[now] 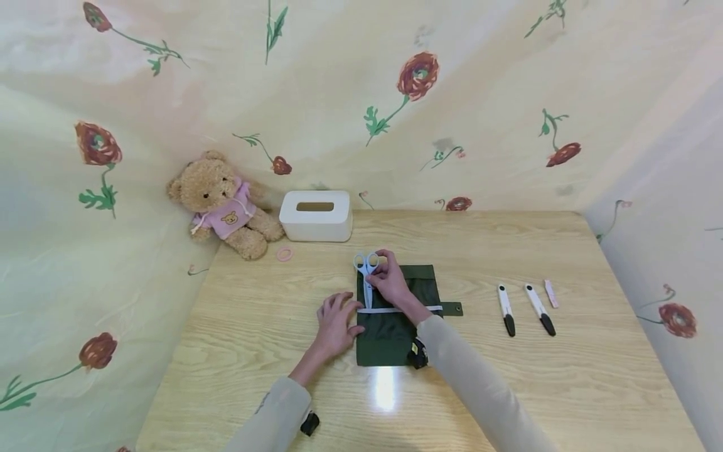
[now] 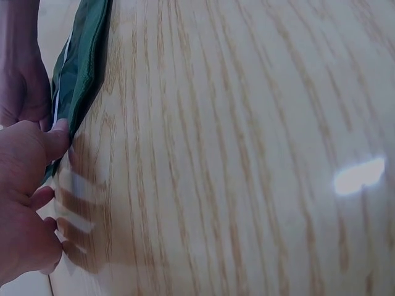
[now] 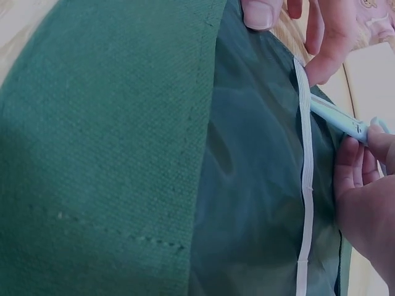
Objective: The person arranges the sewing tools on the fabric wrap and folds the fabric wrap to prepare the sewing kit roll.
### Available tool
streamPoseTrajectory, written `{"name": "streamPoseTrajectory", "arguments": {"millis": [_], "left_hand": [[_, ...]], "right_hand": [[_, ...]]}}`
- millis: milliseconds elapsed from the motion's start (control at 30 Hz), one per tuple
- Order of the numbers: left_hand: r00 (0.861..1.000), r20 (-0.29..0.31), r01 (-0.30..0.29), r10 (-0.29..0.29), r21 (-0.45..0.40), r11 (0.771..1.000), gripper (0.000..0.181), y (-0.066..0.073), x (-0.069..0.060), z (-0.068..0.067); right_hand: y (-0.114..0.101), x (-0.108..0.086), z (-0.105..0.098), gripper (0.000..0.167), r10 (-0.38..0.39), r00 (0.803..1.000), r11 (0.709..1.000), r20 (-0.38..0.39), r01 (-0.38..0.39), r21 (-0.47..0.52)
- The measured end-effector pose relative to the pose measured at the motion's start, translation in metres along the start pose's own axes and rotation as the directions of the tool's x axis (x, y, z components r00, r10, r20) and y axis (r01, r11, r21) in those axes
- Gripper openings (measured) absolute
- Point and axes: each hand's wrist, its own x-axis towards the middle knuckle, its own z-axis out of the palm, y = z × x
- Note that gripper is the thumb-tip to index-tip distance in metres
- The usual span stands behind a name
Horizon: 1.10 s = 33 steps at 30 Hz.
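- Pale worktop (image 1: 254,339) bears the green pouch (image 1: 384,355).
- Right grip (image 1: 390,278) pinches scissors (image 1: 366,272), blades (image 1: 369,297) reaching the pouch's white elastic (image 1: 385,310).
- Left grip (image 1: 336,323), spread, should steady the pouch; keep the blades flat.

The green holder (image 3: 111,123) looks like matt, coarsely woven cloth with a smooth, faintly glossy inner panel (image 3: 253,185) and a ribbed elastic band (image 3: 307,160), the scissors (image 1: 365,273) smooth and plastic-handled, the surface (image 2: 216,154) glossy wood grain, the box (image 1: 316,225) smooth plastic, and the bear (image 1: 204,182) fluffy plush.
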Motion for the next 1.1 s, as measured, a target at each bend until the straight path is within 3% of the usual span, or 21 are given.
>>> {"name": "streamPoseTrajectory", "arguments": {"millis": [467, 700, 1100], "left_hand": [[1.000, 0.017, 0.024, -0.024, 0.010, 1.000, 0.041, 0.0023, 0.0018, -0.0014], [1.000, -0.008, 0.005, -0.005, 0.036, 0.999, 0.043, 0.0012, 0.0001, 0.0001], [1.000, 0.013, 0.016, -0.017, 0.022, 1.000, 0.042, 0.0004, -0.0014, 0.0004]], "right_hand": [[-0.0013, -0.0009, -0.0031, 0.058, 0.003, 0.999, 0.997, 0.050, 0.002, -0.083], [-0.0020, -0.0032, -0.0026, 0.054, 0.015, 0.998, 0.990, 0.053, -0.007, -0.143], [-0.0090, -0.0058, -0.0040, 0.056, 0.128, 0.989, 0.964, 0.074, -0.107, -0.242]]}}
